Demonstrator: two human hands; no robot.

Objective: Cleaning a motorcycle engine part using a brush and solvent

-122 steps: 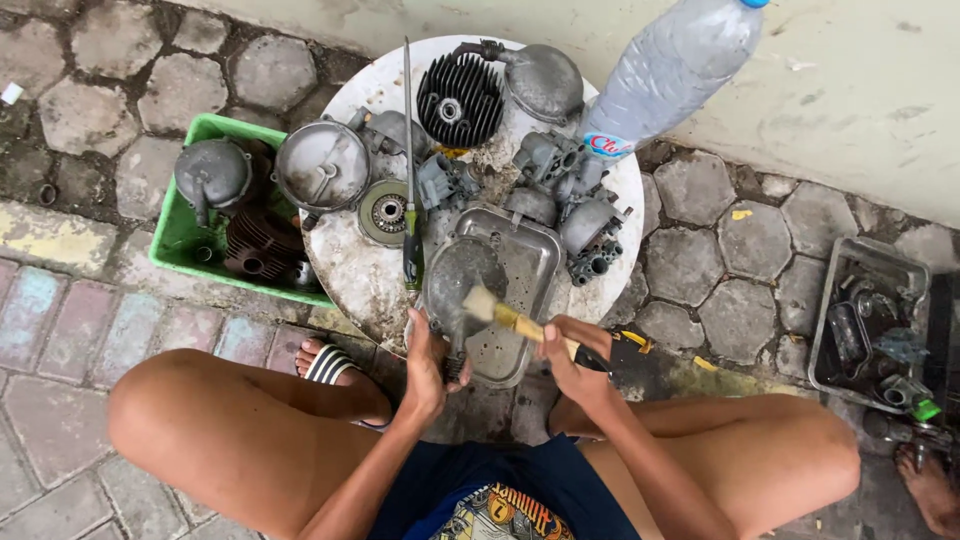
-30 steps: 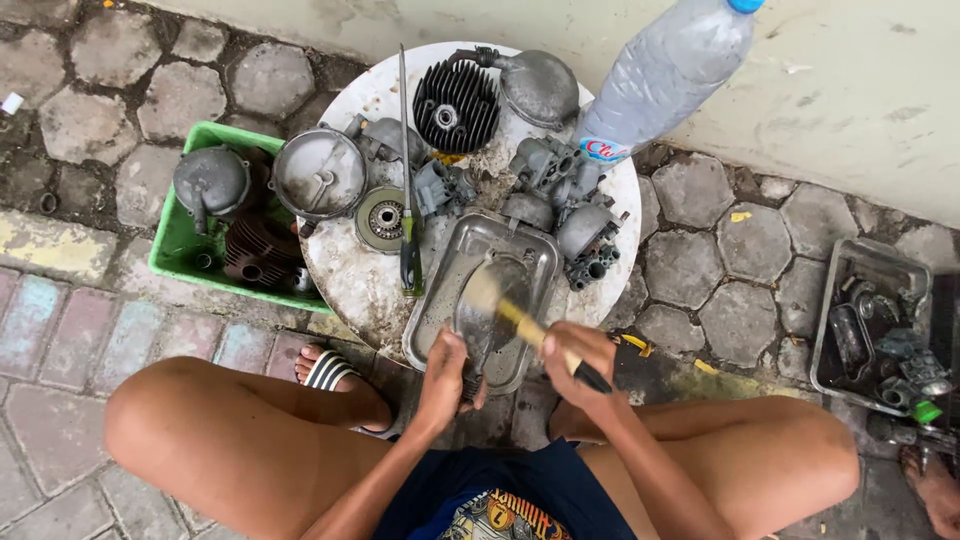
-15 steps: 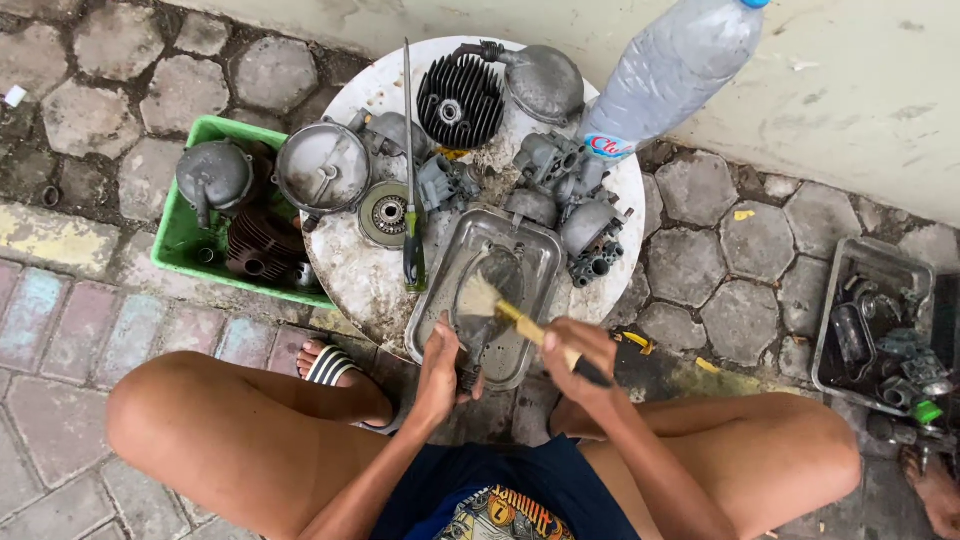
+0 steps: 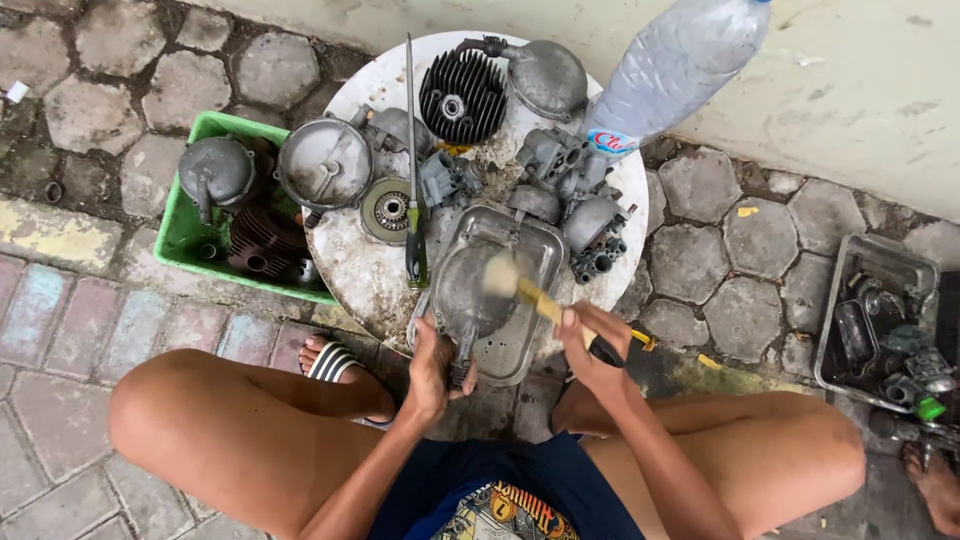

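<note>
My left hand [image 4: 432, 368] grips the lower end of a round grey metal engine cover [image 4: 468, 290] held over a rectangular metal tray [image 4: 535, 330]. My right hand [image 4: 592, 345] holds a wooden-handled paintbrush [image 4: 520, 285], its pale bristles resting on the cover's right side. The tray sits at the near edge of a round white table top [image 4: 350, 270]. I am squatting with both knees beside the tray.
On the table lie a finned cylinder head [image 4: 462, 97], a domed cover [image 4: 547, 77], carburettor parts [image 4: 575, 195], a round lid [image 4: 323, 163] and a long screwdriver [image 4: 412, 170]. A green crate [image 4: 195, 235] with engine parts stands left, a plastic bottle [image 4: 672, 75] behind, another parts tray [image 4: 880, 320] right.
The brush has swept back and forth across the cover, and the bristles now rest further right on it. My left hand keeps its hold on the cover.
</note>
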